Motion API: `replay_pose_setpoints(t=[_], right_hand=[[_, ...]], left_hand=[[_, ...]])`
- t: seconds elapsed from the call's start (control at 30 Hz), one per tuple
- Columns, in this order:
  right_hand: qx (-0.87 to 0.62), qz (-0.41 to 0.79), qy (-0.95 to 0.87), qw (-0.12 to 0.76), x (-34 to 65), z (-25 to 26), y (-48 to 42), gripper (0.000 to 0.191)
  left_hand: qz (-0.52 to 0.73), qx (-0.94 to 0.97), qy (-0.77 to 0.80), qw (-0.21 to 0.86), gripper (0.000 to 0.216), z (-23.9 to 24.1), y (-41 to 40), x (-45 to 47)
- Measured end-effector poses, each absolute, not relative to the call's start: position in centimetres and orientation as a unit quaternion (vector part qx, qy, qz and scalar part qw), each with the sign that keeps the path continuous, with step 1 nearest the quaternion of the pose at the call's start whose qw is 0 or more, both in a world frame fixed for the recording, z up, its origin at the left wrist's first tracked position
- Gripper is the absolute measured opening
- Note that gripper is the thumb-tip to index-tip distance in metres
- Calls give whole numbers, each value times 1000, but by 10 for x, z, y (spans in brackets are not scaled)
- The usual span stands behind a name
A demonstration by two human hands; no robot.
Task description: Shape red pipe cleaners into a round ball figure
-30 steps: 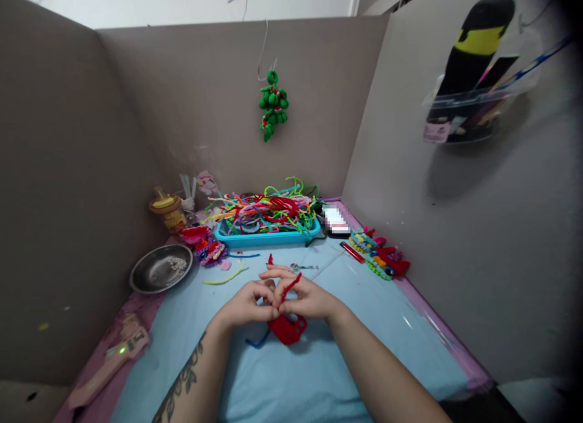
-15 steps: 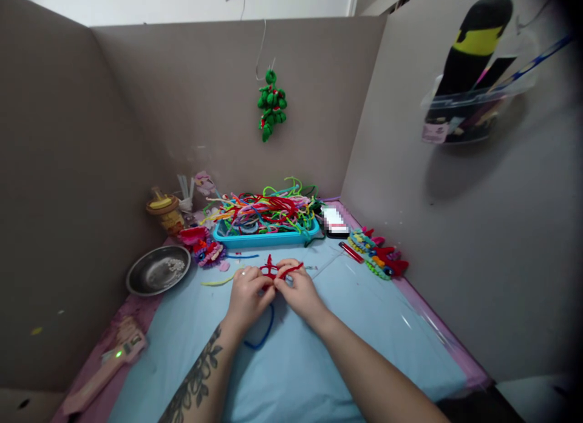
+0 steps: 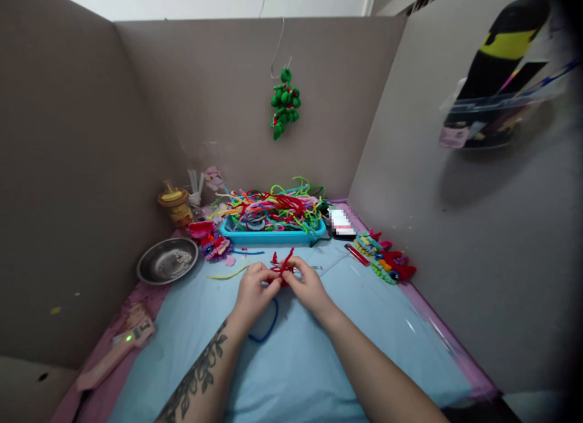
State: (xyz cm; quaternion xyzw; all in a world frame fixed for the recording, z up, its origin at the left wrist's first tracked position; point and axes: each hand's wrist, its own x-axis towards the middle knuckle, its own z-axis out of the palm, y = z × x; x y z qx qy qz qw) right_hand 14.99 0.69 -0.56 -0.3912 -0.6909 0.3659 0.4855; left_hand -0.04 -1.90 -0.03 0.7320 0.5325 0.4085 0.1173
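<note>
Both hands meet over the middle of the table, thumbs and fingers pinched on a small bent piece of red pipe cleaner (image 3: 288,260). My left hand (image 3: 255,287) grips its left side, and my right hand (image 3: 308,284) closes on its right side. Red ends poke up above the fingers; the lower part of the piece is hidden by them. Just below my left hand, a blue pipe cleaner (image 3: 272,326) lies curved on the cloth. To the left rests a yellow-green pipe cleaner (image 3: 226,276).
A blue tray (image 3: 273,236) heaped with coloured pipe cleaners stands at the back. Left are a metal bowl (image 3: 144,271), a pink glue gun (image 3: 113,357) and a lidded cup (image 3: 175,207). Right are a phone (image 3: 342,233), a red cutter (image 3: 357,254) and finished colourful pieces (image 3: 387,259).
The red ends now point more upright, and my right fingers have shifted on the piece. The whole view has swung slightly left, so everything appears further right.
</note>
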Motion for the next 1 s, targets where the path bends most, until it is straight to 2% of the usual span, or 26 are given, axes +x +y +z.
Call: replay_pose_setpoints(t=[0.1,0.2,0.3,0.4,0.7,0.8,0.9,1.0], right_hand=[[-407,387,-674,479,155,-6,12,26],[-417,345,-711,449,157,-5,13,10],[-416,344,-714,445,156,-4,12,9],[-425,376,-680,465,154,-4,11,10],[-428,476,-622,452,150,-10,11,15],[-420,500,-595,469,150,-12,12,18],[-405,559,-507,517,151,-13,16,23],[-384,643,-357,559,157,-15,25,29]], left_hand=[[424,717,527,168,11,-1,-17,-2],[423,716,526,179,11,-2,-17,-2],[433,704,530,189,10,-2,-17,-2],[436,690,544,193,10,-3,-17,-1],[391,708,554,197,13,0,-21,4],[396,709,546,206,14,0,-23,6],[457,671,537,229,12,0,-20,5],[514,594,566,252,26,-2,-13,0]])
